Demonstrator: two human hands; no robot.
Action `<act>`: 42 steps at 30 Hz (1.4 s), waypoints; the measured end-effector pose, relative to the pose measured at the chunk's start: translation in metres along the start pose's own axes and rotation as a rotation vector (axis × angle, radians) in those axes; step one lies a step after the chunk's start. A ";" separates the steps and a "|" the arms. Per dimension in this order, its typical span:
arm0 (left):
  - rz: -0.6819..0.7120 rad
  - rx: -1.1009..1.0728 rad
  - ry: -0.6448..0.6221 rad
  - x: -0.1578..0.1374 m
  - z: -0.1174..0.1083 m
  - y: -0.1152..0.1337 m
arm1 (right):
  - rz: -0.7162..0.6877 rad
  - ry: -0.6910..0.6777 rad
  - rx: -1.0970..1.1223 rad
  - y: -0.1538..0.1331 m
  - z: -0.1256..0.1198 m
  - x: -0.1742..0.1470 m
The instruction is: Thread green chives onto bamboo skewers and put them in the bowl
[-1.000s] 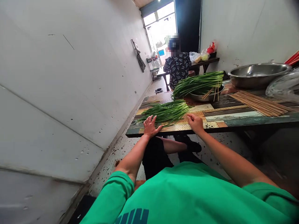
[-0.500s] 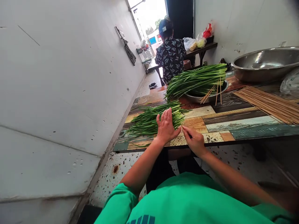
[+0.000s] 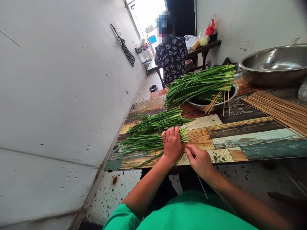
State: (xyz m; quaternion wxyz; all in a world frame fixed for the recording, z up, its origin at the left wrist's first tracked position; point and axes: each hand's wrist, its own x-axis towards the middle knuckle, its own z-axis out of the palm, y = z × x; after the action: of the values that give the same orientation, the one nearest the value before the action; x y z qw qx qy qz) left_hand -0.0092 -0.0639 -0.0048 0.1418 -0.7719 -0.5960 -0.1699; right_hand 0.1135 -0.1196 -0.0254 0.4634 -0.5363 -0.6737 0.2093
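My left hand [image 3: 173, 144] is curled over a small bunch of garlic chives [image 3: 144, 141] near the table's front edge, its fingers wrapped round the stalks by their pale cut ends. In my right hand [image 3: 200, 159] a thin wooden skewer [image 3: 202, 187] is pinched between thumb and forefinger. The skewer's lower part sticks out below the hand, and its tip is by the stalk ends, next to my left thumb; whether it pierces them I cannot tell. Just behind lies another loose pile of chives [image 3: 155, 123], apart from the held bunch.
A metal bowl [image 3: 202, 107] heaped with skewered chives [image 3: 203, 82] stands further back. To the right are many loose skewers [image 3: 275, 108] and a large steel basin [image 3: 275, 65]. Another person [image 3: 171, 59] sits with their back to me near the doorway. A wall [image 3: 59, 80] runs along the left.
My left hand has gone from spread flat on the chives to curled round a smaller bunch, drawn toward me and away from the pile. The skewer now shows below my right hand.
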 end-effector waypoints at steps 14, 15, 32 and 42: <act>-0.020 -0.020 -0.091 0.005 0.011 0.006 | 0.139 -0.099 -0.116 -0.004 -0.001 0.015; -0.013 -0.025 -0.099 0.005 0.011 0.006 | 0.148 -0.097 -0.131 -0.005 -0.002 0.016; 0.388 -0.247 -0.402 0.022 -0.037 -0.037 | -0.005 -0.089 -0.203 0.006 -0.011 0.013; 0.393 -0.033 -0.352 0.074 -0.009 -0.101 | -0.008 -0.126 -0.404 0.009 -0.019 0.027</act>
State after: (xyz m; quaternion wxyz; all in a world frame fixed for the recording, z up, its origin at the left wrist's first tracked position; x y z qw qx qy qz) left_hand -0.0911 0.0223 0.0369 0.0533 -0.8928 -0.4472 -0.0119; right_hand 0.1347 -0.0965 -0.0123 0.3044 -0.6015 -0.7316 0.1014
